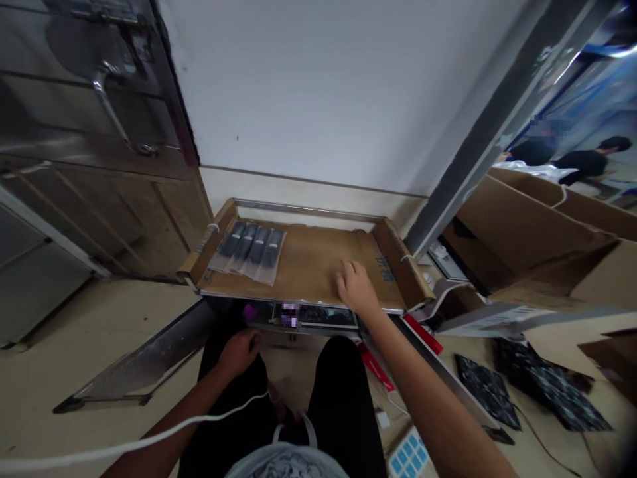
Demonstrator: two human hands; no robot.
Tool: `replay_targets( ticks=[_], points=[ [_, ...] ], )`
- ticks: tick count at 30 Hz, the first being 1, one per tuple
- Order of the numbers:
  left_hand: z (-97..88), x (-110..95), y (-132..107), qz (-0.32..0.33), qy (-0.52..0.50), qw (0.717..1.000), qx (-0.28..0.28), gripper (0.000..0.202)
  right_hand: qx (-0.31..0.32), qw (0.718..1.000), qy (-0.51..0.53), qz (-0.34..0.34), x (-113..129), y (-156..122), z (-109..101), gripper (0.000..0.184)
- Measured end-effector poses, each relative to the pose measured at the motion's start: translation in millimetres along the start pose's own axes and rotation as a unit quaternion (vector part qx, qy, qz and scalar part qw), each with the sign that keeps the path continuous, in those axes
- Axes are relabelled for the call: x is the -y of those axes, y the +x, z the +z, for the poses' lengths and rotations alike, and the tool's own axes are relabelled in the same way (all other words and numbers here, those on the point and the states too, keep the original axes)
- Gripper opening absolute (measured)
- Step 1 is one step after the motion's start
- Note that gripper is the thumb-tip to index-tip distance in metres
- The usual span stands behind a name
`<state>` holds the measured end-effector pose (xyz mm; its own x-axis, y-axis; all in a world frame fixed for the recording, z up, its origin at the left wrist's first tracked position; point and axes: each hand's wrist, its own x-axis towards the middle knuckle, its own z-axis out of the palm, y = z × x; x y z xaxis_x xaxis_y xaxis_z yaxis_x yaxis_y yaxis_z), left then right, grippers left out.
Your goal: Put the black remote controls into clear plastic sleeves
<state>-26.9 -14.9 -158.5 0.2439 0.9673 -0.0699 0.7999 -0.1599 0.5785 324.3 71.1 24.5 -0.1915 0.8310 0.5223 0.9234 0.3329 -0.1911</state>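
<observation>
A shallow tray lined with brown cardboard (pixel 318 255) sits in front of me. Several black parts in clear bags (pixel 249 247) lie in a row at its far left. My right hand (pixel 355 287) rests on the cardboard near the tray's front right, fingers bent and apart, holding nothing. My left hand (pixel 239 352) is below the tray's front edge, over my left knee, fingers curled in; what they hold, if anything, is hidden.
A metal cabinet with a handle (pixel 107 99) stands at the left. A white wall (pixel 318 86) is behind the tray. Cardboard boxes (pixel 537 232) stand at the right, with black patterned panels (pixel 542 385) on the floor. Another person (pixel 592 162) works far right. A white cable (pixel 149 435) crosses my left arm.
</observation>
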Motion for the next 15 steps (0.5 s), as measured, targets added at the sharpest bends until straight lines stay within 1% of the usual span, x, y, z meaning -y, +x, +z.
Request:
replay_targets(
  ticks=[2,3,5,8,10,12,15],
  points=[
    [18.0,-10,27,-0.043,-0.023,0.999,0.020,0.024,-0.003,0.999,0.006,0.054,-10,4,33,0.042],
    [27.9,-13,41,-0.060,-0.025,0.998,0.025,0.025,-0.011,0.998,0.008,0.068,-14,4,45,0.042],
    [46.6,-16,68,-0.088,-0.022,0.995,0.033,0.026,-0.028,0.997,0.014,0.072,-17,3,57,0.039],
    [69.3,-15,100,-0.121,-0.023,0.991,0.050,0.023,-0.049,0.997,0.015,0.064,-15,-1,54,0.030],
    [81.0,-13,114,-0.139,-0.026,0.988,0.061,0.027,-0.053,0.996,0.010,0.067,-13,-2,50,0.027],
    [90.4,-10,122,-0.156,-0.029,0.985,0.070,0.032,-0.048,0.996,0.006,0.069,-12,-3,48,0.026],
    [98.4,-1,125,-0.157,-0.041,0.984,0.074,0.028,-0.041,0.997,0.007,0.070,-12,-3,49,0.025]
  ],
)
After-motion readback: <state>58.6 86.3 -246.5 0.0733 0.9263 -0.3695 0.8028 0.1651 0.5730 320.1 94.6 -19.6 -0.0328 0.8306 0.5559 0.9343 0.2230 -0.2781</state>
